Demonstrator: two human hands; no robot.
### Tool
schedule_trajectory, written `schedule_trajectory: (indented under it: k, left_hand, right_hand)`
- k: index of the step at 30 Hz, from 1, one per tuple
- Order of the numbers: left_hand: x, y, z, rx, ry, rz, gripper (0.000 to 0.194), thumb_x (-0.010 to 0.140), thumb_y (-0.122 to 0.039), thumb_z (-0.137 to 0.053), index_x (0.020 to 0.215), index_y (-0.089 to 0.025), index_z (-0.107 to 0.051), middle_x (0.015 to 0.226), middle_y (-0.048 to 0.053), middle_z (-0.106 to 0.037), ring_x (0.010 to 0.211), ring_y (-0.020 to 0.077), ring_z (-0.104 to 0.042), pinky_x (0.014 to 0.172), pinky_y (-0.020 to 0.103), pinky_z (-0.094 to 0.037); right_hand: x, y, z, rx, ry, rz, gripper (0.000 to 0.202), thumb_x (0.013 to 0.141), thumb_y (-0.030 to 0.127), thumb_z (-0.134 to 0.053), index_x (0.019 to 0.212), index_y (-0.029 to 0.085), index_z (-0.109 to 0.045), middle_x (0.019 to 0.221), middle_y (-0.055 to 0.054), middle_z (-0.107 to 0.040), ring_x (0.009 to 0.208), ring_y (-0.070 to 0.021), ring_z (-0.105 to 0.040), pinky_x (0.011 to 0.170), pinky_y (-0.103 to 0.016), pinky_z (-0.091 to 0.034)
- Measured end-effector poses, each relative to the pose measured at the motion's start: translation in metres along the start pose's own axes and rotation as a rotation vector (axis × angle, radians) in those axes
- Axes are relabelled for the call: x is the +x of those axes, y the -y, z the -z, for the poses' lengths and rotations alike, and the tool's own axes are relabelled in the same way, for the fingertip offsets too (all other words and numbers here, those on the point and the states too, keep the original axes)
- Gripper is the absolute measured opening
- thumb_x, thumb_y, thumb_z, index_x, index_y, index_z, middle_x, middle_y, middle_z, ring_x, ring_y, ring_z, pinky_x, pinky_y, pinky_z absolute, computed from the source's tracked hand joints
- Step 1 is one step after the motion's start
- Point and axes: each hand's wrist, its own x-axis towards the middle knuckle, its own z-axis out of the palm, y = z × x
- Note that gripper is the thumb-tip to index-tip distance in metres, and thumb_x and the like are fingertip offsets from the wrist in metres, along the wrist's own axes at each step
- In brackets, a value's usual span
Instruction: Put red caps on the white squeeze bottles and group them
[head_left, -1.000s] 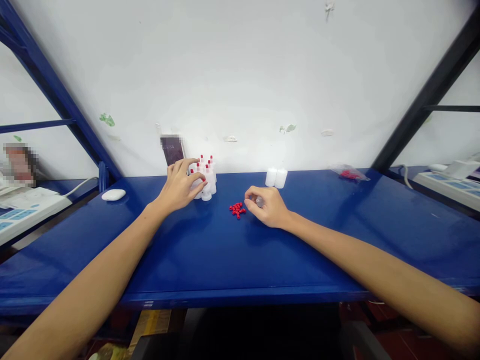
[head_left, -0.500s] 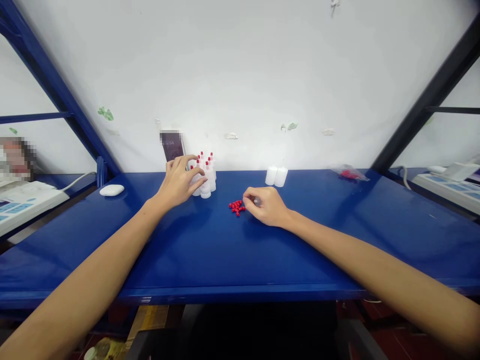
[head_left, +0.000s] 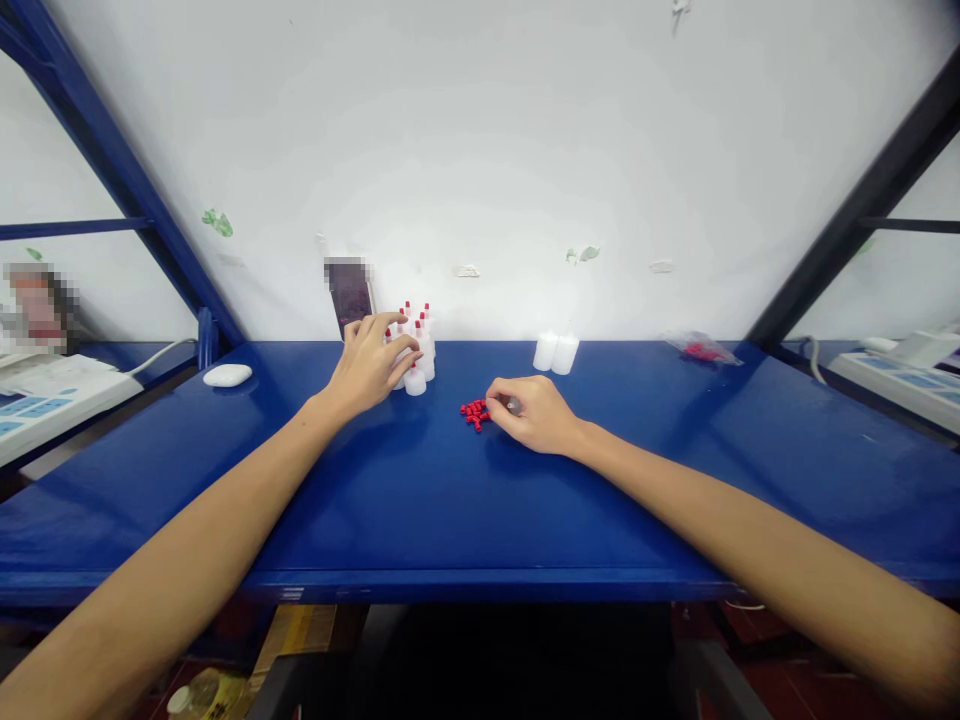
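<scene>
Several small white bottles with red tips (head_left: 425, 350) stand upright in a group left of the middle of the blue table (head_left: 450, 510). My left hand (head_left: 373, 365) is beside them at their left, fingers apart and curved over the nearest ones; it partly hides them. A small loose pile of red caps (head_left: 474, 412) lies near the middle. Just right of the pile, my right hand (head_left: 531, 412) is closed in a pinch with a small translucent tip showing between its fingers; the rest of that object is hidden. Two plain white bottles (head_left: 556, 353) stand farther back.
A phone (head_left: 351, 292) leans on the wall behind the bottles. A white oval case (head_left: 228, 375) lies at the left. A clear bag with red pieces (head_left: 703, 349) lies at the back right. Blue frame posts and white devices are at both sides.
The view has shifted slightly. My left hand still hovers at the bottle group, its fingers slightly changed in position. My right hand remains beside the red caps, pinched.
</scene>
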Motion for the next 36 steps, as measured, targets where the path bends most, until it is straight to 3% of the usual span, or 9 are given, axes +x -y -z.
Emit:
schedule_trajectory:
  k: [6,9,16,21,24,29,33,36]
  left_hand:
    - [0.006,-0.019,0.008,-0.048,-0.154,0.044,0.017,0.094,-0.029,-0.048,0.091,-0.022,-0.064,0.094,0.005,-0.064,0.083,0.0207,-0.057,0.087,0.045,-0.031]
    - [0.008,-0.024,0.008,-0.028,-0.139,0.011,0.017,0.095,-0.029,-0.048,0.091,-0.022,-0.063,0.095,0.005,-0.065,0.084,0.0212,-0.058,0.084,0.044,-0.031]
    - [0.005,-0.007,-0.003,-0.105,-0.130,0.109,0.025,0.098,-0.030,-0.042,0.088,-0.020,-0.063,0.092,0.005,-0.066,0.085,0.0196,-0.060,0.080,0.038,-0.034]
    - [0.009,0.003,0.012,-0.131,-0.157,0.241,0.028,0.095,-0.032,-0.043,0.083,-0.019,-0.064,0.080,0.002,-0.068,0.071,0.0168,-0.059,0.083,0.039,-0.036]
    - [0.011,0.020,0.026,-0.130,-0.063,0.411,0.029,0.090,-0.034,-0.043,0.082,-0.019,-0.066,0.068,0.001,-0.067,0.064,0.0175,-0.059,0.080,0.035,-0.040]
    - [0.009,0.049,0.043,-0.035,0.238,0.632,0.030,0.078,-0.036,-0.044,0.084,-0.019,-0.068,0.062,0.004,-0.068,0.066,0.0245,-0.064,0.075,0.034,-0.045]
    - [0.008,0.056,0.055,-0.057,0.393,0.629,0.033,0.076,-0.036,-0.044,0.091,-0.020,-0.069,0.056,0.003,-0.066,0.063,0.0248,-0.064,0.074,0.035,-0.048]
    - [0.006,0.058,0.060,-0.113,0.505,0.516,0.040,0.073,-0.037,-0.046,0.102,-0.020,-0.069,0.077,0.004,-0.073,0.076,0.0257,-0.067,0.079,0.036,-0.051]
  right_hand:
    - [0.002,0.000,0.001,-0.035,0.046,-0.091,0.016,0.088,0.023,-0.052,0.079,0.018,-0.065,0.069,0.000,-0.063,0.060,-0.0121,-0.052,0.061,-0.025,-0.033]
    - [0.003,0.000,0.003,-0.065,0.089,-0.124,0.012,0.087,0.023,-0.054,0.085,0.019,-0.066,0.072,0.000,-0.064,0.062,-0.0126,-0.052,0.061,-0.025,-0.032]
    - [0.002,0.000,0.003,-0.055,0.106,-0.106,0.014,0.089,0.022,-0.052,0.085,0.019,-0.065,0.074,0.000,-0.064,0.064,-0.0125,-0.052,0.063,-0.026,-0.033]
    - [0.002,-0.002,0.002,-0.045,0.105,-0.090,0.014,0.089,0.021,-0.052,0.086,0.019,-0.066,0.076,-0.001,-0.066,0.065,-0.0125,-0.053,0.063,-0.026,-0.034]
    - [0.002,-0.004,0.001,-0.048,0.112,-0.081,0.014,0.090,0.021,-0.052,0.087,0.018,-0.066,0.077,-0.001,-0.068,0.066,-0.0127,-0.055,0.064,-0.026,-0.035]
    - [0.002,-0.004,0.000,-0.054,0.131,-0.072,0.015,0.090,0.022,-0.052,0.087,0.019,-0.067,0.077,-0.001,-0.068,0.067,-0.0129,-0.056,0.065,-0.025,-0.036]
    - [0.001,-0.005,0.000,-0.061,0.141,-0.068,0.016,0.090,0.022,-0.052,0.087,0.019,-0.066,0.078,-0.001,-0.069,0.068,-0.0133,-0.058,0.065,-0.025,-0.036]
    - [0.001,-0.005,0.000,-0.068,0.148,-0.065,0.017,0.091,0.023,-0.051,0.087,0.019,-0.067,0.078,-0.001,-0.069,0.069,-0.0134,-0.058,0.065,-0.025,-0.036]
